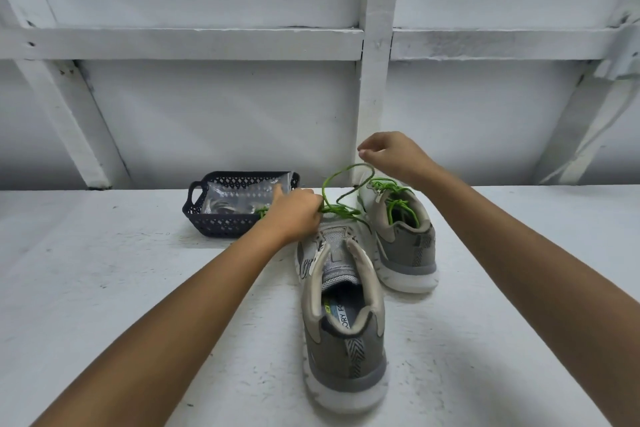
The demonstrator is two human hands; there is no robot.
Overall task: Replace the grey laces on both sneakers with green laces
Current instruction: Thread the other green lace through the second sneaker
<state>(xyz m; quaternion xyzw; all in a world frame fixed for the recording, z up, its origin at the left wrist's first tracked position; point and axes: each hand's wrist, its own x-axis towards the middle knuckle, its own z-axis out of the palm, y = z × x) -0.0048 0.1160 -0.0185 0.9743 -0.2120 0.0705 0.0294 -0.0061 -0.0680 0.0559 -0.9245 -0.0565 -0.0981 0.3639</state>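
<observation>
White table (104, 288); white timber-braced wall (214, 114) behind.

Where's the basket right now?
Head view: the basket sits left of centre at the back of the table, just behind the left hand and left of the far sneaker.

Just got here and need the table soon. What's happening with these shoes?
A person is lacing the near sneaker with a green lace: the left hand grips it at the shoe, and the right hand holds a loop up. The far sneaker is already laced green. A basket sits beside them.
</observation>
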